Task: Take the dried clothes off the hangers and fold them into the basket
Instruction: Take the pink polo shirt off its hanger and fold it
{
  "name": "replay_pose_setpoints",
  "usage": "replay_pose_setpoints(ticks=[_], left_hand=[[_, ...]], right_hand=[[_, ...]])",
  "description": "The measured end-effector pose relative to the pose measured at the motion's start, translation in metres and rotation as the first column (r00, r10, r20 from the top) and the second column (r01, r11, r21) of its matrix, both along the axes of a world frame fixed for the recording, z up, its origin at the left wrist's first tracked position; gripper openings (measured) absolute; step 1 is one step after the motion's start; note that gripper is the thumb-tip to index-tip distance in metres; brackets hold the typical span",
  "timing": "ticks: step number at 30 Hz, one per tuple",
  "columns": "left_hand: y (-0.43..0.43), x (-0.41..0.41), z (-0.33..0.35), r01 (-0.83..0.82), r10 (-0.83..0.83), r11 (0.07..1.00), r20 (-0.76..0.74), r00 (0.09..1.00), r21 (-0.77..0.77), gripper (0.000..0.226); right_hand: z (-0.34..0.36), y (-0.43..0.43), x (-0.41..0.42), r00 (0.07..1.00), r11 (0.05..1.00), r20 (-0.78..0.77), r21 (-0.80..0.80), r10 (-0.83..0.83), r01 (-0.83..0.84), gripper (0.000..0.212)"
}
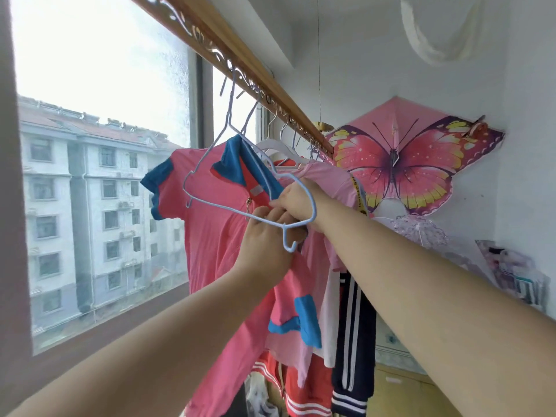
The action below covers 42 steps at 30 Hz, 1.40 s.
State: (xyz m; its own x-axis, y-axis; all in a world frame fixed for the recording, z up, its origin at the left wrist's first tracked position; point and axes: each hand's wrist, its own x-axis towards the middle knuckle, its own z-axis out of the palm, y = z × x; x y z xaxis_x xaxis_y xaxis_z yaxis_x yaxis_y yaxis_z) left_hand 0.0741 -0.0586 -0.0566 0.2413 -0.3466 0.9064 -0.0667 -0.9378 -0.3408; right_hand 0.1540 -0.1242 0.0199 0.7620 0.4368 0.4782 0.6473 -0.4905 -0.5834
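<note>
Working the pink shirt (210,236) free of the blue wire hanger (222,207) is, we judge, the step in hand; the shirt hangs beside the window (105,85) under the wooden rail (210,34), one blue-cuffed sleeve toward the glass. The hanger's left shoulder and bottom bar lie in front of the cloth, so we would ease that side clear first, keeping its small end hook off the sleeve and the zip. Our left hand (264,236) is curled at the shirt front just under the bar, gripping what looks like cloth; we would let it carry the garment's weight. Our right hand (296,200) pinches the fabric beside the blue collar, the hanger's right end curving round the wrist; we would slide the wire out along the collar rather than tug, lest the neck stretch

We cannot make out which of two close hooks on the rail belongs to this hanger, nor whether the left fingers clamp the wire too; the right fingertips are buried in fabric. Further right, a pale pink top (334,182) and a navy striped garment (355,341) are half covered by the shirt and our right arm, and a butterfly kite (421,164) is on the wall beyond. No basket is in view
</note>
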Motion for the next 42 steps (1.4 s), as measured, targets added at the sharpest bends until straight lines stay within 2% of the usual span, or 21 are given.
replay_pose_setpoints(ticks=[2, 6, 9, 11, 12, 14, 16, 19, 22, 24, 26, 28, 30, 31, 32, 34, 36, 38, 40, 42], left_hand=[[0.010, 0.006, -0.005, -0.045, 0.044, 0.999, -0.067, 0.997, 0.000, 0.024], [0.021, 0.006, -0.011, -0.076, 0.076, 0.997, -0.115, 0.990, 0.003, 0.023], [0.030, 0.002, -0.019, -0.099, 0.103, 0.992, -0.050, 0.993, 0.077, 0.015], [0.032, 0.001, -0.022, -0.170, 0.180, 0.981, -0.104, 0.978, 0.096, 0.014], [0.032, 0.001, -0.022, -0.157, 0.169, 0.983, -0.129, 0.977, 0.096, 0.013], [0.033, 0.002, -0.018, -0.062, 0.080, 0.995, -0.248, 0.965, 0.079, 0.013], [0.040, 0.004, -0.017, -0.047, 0.072, 0.996, -0.349, 0.934, 0.081, 0.019], [0.051, 0.008, -0.014, -0.148, 0.113, 0.988, -0.421, 0.900, -0.050, 0.030], [0.050, 0.014, -0.011, -0.238, 0.131, 0.954, -0.457, 0.879, -0.183, 0.026], [0.044, 0.016, -0.012, -0.241, 0.089, 0.934, -0.481, 0.872, -0.263, 0.025], [0.040, 0.020, -0.017, -0.256, 0.054, 0.909, -0.516, 0.855, -0.329, 0.029], [0.039, 0.024, -0.021, -0.293, 0.029, 0.877, -0.568, 0.823, -0.380, 0.034], [0.040, 0.027, -0.023, -0.336, -0.081, 0.791, -0.632, 0.771, -0.512, 0.035], [0.041, 0.030, -0.024, -0.339, -0.181, 0.713, -0.628, 0.757, -0.614, 0.033], [0.044, 0.033, -0.026, -0.330, -0.303, 0.600, -0.589, 0.749, -0.729, 0.028], [0.050, 0.036, -0.030, -0.272, -0.532, 0.328, -0.414, 0.738, -0.905, 0.025], [0.052, 0.034, -0.034, -0.239, -0.665, 0.111, -0.251, 0.703, -0.965, 0.020], [0.049, 0.031, -0.036, -0.224, -0.731, -0.038, -0.125, 0.671, -0.974, 0.022], [0.044, 0.027, -0.040, -0.204, -0.775, -0.141, -0.020, 0.632, -0.969, 0.022], [0.042, 0.025, -0.043, -0.199, -0.797, -0.223, 0.061, 0.601, -0.954, 0.015]], right_hand=[[-0.001, 0.000, -0.010, 0.999, 1.000, -0.031, -0.004, 0.008, -0.008, 0.030], [-0.002, 0.000, -0.014, 1.000, 0.994, 0.001, 0.106, 0.000, 0.000, 0.026], [-0.006, -0.011, -0.008, 1.000, 0.974, -0.018, 0.227, 0.020, -0.016, 0.030], [-0.009, -0.018, -0.011, 0.996, 0.936, -0.059, 0.348, 0.068, -0.044, 0.038], [-0.010, -0.020, -0.012, 0.994, 0.914, -0.077, 0.402, 0.083, -0.046, 0.039], [-0.010, -0.023, -0.012, 0.989, 0.854, -0.105, 0.520, 0.104, -0.035, 0.029], [-0.008, -0.029, -0.012, 0.987, 0.793, -0.127, 0.609, 0.094, 0.003, 0.020], [-0.011, -0.039, -0.011, 0.963, 0.638, -0.137, 0.769, 0.231, -0.043, 0.007], [-0.023, -0.041, -0.010, 0.919, 0.457, -0.098, 0.884, 0.383, -0.096, 0.011], [-0.033, -0.037, -0.011, 0.893, 0.381, -0.069, 0.917, 0.445, -0.119, 0.015], [-0.042, -0.030, -0.012, 0.877, 0.366, -0.072, 0.922, 0.475, -0.123, 0.027], [-0.053, -0.023, -0.012, 0.886, 0.432, -0.122, 0.897, 0.447, -0.095, 0.029], [-0.064, -0.018, -0.011, 0.884, 0.543, -0.226, 0.839, 0.409, -0.037, 0.016], [-0.070, -0.017, -0.010, 0.874, 0.616, -0.290, 0.788, 0.391, -0.014, 0.012], [-0.076, -0.016, -0.009, 0.864, 0.695, -0.346, 0.719, 0.364, -0.005, 0.010], [-0.087, -0.014, -0.008, 0.853, 0.825, -0.428, 0.565, 0.299, -0.006, 0.011], [-0.096, -0.014, -0.007, 0.846, 0.894, -0.480, 0.448, 0.230, 0.011, 0.013], [-0.102, -0.015, -0.007, 0.824, 0.916, -0.523, 0.401, 0.220, 0.010, 0.013], [-0.108, -0.019, -0.008, 0.814, 0.944, -0.541, 0.330, 0.213, -0.028, 0.009], [-0.115, -0.025, -0.006, 0.818, 0.978, -0.547, 0.186, 0.179, -0.090, 0.007]])
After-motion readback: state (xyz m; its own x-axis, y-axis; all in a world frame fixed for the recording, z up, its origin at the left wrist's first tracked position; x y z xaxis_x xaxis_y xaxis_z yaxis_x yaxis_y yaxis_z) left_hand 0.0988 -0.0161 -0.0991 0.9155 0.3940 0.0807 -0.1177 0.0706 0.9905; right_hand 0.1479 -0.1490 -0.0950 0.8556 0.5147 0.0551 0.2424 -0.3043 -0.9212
